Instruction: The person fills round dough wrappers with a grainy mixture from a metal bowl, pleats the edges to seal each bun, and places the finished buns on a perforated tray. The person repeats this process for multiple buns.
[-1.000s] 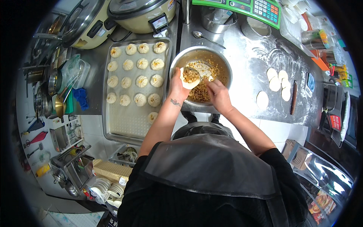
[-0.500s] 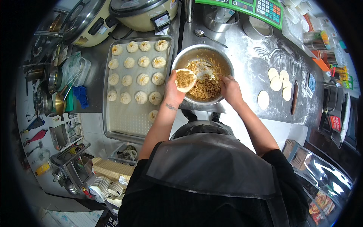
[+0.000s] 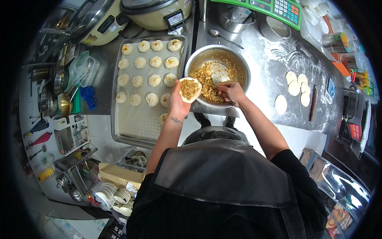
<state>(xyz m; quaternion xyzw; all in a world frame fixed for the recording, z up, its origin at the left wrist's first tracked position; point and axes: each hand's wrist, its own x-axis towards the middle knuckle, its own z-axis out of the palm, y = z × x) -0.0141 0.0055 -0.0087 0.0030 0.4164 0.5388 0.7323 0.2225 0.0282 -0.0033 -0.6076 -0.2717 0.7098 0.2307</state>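
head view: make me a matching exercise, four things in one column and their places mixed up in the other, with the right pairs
Things
1. dough wrapper
2. metal bowl
3. pleated buns
4. brown rod

Places
A. in rows on the tray
B. on the floury counter, right of the flat dough rounds
C. in the left hand, topped with filling
D. below the right hand, with loose filling inside

Pairs: 1-C, 2-D, 3-A, 4-B

Bright light glares off the stainless-steel worktop (image 3: 260,65) in front of me, and white tiles cover the floor (image 3: 299,136). A pale wall (image 3: 51,188) runs down the left; a glossy, clear-fronted cabinet (image 3: 342,169) stands at lower right.
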